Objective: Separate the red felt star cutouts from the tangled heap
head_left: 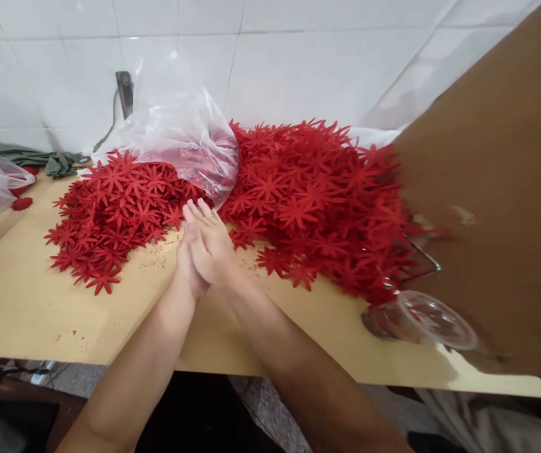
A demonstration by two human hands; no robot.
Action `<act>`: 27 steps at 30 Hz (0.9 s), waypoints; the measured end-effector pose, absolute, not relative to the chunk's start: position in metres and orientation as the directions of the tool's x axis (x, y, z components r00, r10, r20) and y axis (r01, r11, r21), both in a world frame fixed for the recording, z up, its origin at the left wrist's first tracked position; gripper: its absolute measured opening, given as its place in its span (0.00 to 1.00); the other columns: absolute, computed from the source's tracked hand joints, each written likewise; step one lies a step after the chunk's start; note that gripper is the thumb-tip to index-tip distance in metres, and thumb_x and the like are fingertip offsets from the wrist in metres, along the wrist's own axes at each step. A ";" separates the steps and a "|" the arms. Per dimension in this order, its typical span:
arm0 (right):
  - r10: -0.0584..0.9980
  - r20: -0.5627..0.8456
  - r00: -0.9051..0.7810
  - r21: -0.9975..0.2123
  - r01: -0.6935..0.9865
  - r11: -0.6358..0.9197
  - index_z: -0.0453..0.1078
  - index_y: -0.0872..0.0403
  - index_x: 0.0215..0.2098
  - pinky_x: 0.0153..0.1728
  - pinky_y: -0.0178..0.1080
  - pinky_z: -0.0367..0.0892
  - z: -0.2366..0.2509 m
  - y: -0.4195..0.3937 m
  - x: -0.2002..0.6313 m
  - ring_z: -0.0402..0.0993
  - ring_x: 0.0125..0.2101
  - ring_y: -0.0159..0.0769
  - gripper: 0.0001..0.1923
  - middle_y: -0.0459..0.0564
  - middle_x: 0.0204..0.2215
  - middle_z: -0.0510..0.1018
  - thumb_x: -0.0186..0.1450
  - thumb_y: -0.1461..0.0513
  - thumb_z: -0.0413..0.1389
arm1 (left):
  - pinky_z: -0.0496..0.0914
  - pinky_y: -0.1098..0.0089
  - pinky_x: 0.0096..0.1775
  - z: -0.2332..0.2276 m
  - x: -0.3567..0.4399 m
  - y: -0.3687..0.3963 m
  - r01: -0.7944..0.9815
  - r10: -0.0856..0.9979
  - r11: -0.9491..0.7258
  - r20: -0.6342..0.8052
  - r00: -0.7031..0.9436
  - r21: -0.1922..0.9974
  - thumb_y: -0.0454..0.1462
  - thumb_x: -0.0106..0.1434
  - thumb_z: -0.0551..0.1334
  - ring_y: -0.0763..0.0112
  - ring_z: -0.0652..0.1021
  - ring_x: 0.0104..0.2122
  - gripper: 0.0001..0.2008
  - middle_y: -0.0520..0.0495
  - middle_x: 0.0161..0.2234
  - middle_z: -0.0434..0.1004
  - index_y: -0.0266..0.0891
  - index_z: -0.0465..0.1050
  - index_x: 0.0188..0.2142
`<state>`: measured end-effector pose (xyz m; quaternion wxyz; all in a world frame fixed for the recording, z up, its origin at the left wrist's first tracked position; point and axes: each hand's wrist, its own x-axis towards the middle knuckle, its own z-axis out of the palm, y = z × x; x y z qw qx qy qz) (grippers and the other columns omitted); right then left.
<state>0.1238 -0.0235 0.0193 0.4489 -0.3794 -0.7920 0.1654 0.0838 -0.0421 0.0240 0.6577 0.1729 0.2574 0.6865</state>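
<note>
On the wooden table [25,302], pressed-together hands [204,248] point toward red flower cutouts [299,195].

The right hand [211,242] hides most of the left hand [186,264].

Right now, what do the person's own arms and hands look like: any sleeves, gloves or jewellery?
Both forearms are bare up to the bottom edge of the picture: no sleeves show. The left hand and right hand wear no gloves. No ring, watch or bracelet shows on the visible sides of the fingers and wrists; the palms are hidden. No marks or tape show on either arm.
</note>
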 end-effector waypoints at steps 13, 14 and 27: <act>0.750 0.609 -0.257 -0.603 0.463 0.649 0.54 0.58 0.60 0.61 0.49 0.45 0.018 -0.034 0.117 0.43 0.63 0.39 0.36 0.56 0.60 0.56 0.65 0.46 0.30 | 0.61 0.69 0.54 0.025 0.068 -0.041 -0.858 0.999 -0.019 -0.023 -0.036 0.514 0.49 0.65 0.42 0.70 0.67 0.54 0.24 0.47 0.49 0.72 0.41 0.67 0.49; 0.766 0.589 -0.258 -0.617 0.469 0.632 0.57 0.57 0.58 0.61 0.50 0.45 0.023 -0.029 0.115 0.43 0.63 0.39 0.35 0.55 0.60 0.57 0.64 0.45 0.31 | 0.61 0.70 0.54 0.026 0.072 -0.042 -0.856 0.999 -0.035 -0.016 -0.051 0.516 0.47 0.65 0.43 0.72 0.67 0.54 0.22 0.49 0.49 0.71 0.43 0.67 0.50; 0.579 0.639 -0.506 -0.371 0.457 0.808 0.55 0.58 0.59 0.61 0.50 0.44 0.035 -0.045 0.122 0.44 0.63 0.40 0.32 0.54 0.60 0.57 0.64 0.49 0.37 | 0.56 0.65 0.57 0.029 0.068 -0.047 -0.865 0.989 -0.101 -0.041 -0.139 0.491 0.47 0.65 0.39 0.69 0.59 0.60 0.25 0.52 0.56 0.63 0.46 0.61 0.55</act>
